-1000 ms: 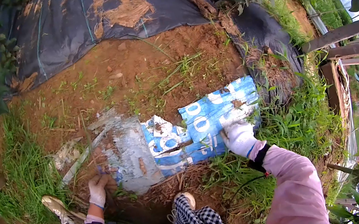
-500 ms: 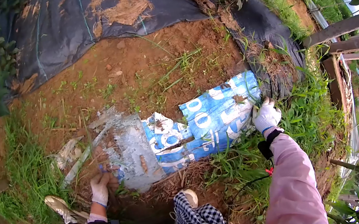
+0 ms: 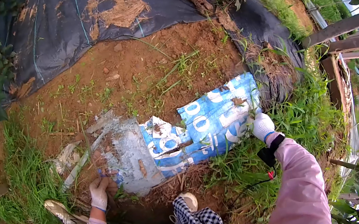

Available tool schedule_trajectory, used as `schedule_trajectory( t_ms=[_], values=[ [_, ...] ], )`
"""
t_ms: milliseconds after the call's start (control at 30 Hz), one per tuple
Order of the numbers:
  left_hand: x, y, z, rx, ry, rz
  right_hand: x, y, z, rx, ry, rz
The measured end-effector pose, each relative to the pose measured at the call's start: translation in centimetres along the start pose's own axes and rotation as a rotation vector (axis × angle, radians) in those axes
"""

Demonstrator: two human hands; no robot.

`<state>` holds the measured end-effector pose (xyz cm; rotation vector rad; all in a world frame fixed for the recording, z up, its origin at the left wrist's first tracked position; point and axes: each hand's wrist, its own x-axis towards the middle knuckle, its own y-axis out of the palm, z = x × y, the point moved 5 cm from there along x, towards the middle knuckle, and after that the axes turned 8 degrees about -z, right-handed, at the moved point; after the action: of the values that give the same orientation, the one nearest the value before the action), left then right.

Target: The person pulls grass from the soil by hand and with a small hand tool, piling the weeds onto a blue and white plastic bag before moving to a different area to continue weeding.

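Gloved left hand (image 3: 98,193), 7 o'clock: fingers curled at the sheet's grey corner, grip not discernible. Gloved right hand (image 3: 262,125), 4 o'clock: fingers clenched on its blue edge amid grass (image 3: 302,122).

Plastic sheet (image 3: 210,123), centre: torn and crumpled, blue with white print, left part weathered grey and flaking. It lies flat on red soil (image 3: 143,66), judged not yet lifted.

Ground cloth (image 3: 80,29), 11 to 12 o'clock: black, smooth, strewn with dry straw (image 3: 121,7).
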<state>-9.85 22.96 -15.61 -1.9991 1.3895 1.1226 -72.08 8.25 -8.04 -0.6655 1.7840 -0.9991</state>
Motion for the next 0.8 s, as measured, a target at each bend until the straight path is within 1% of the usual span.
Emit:
schedule_trajectory(
  t_ms=[67,100,133,167,200,233,267,300,333,367,400,467,533,567,633,667,700,733,800],
  values=[
    [0.0,-0.2,0.0,0.028,0.005,-0.024,-6.5,-2.1,6.2,-0.128,-0.188,0.135],
    [0.0,-0.1,0.0,0.045,0.005,-0.031,-8.8,-0.7,7.2,-0.150,-0.419,0.117],
    [0.0,-0.1,-0.2,0.077,0.002,-0.067,-11.1,-1.5,9.7,-0.165,-0.643,0.096],
    [-0.2,-0.1,-0.3,0.105,0.005,-0.104,-10.5,-3.3,9.7,-0.271,-0.460,0.123],
    [-0.3,-0.1,-0.2,0.124,0.008,-0.146,-7.8,-3.0,7.8,-0.169,-0.285,-0.002],
    [-0.1,-0.2,-0.1,0.115,0.007,-0.114,-4.9,-3.3,5.8,-0.173,-0.032,-0.114],
    [0.3,-0.6,0.1,0.106,0.003,-0.081,-3.0,-5.5,3.9,0.101,0.168,-0.138],
    [0.4,-0.7,0.4,0.097,-0.002,-0.049,-1.0,-5.5,1.6,0.104,0.241,-0.314],
    [0.3,-0.7,0.6,0.087,-0.007,-0.044,1.8,-3.1,-2.0,0.252,0.255,-0.426],
    [0.4,-0.8,0.6,0.079,-0.011,-0.039,2.6,-3.3,-2.7,0.245,0.363,-0.201],
    [0.3,-0.7,0.4,0.069,-0.012,-0.035,2.9,-3.0,-3.2,0.310,0.407,-0.269],
    [0.2,-0.6,0.3,0.085,-0.007,-0.081,4.0,-2.4,-3.9,0.549,0.414,-0.307],
    [0.0,-0.3,0.2,0.087,-0.007,-0.100,5.2,-1.2,-4.5,0.585,0.403,-0.347],
    [-0.1,-0.2,0.1,0.082,-0.008,-0.096,5.9,-0.4,-4.8,0.432,0.320,-0.326],
    [0.1,-0.1,0.0,0.059,-0.004,-0.073,7.8,2.3,-4.8,-0.385,-0.082,-0.334],
    [0.2,-0.2,0.3,0.044,-0.003,-0.056,8.3,3.7,-4.8,-0.682,-0.215,-0.383],
    [0.2,-0.3,0.4,0.033,-0.007,-0.038,7.0,2.4,-4.5,-0.424,-0.173,-0.428],
    [0.0,-0.4,0.4,0.055,-0.004,-0.069,6.3,1.9,-4.8,-0.167,-0.126,-0.465],
    [0.0,-0.4,0.4,0.098,0.006,-0.125,7.7,2.8,-6.4,0.459,0.130,-0.208]
  ],
)
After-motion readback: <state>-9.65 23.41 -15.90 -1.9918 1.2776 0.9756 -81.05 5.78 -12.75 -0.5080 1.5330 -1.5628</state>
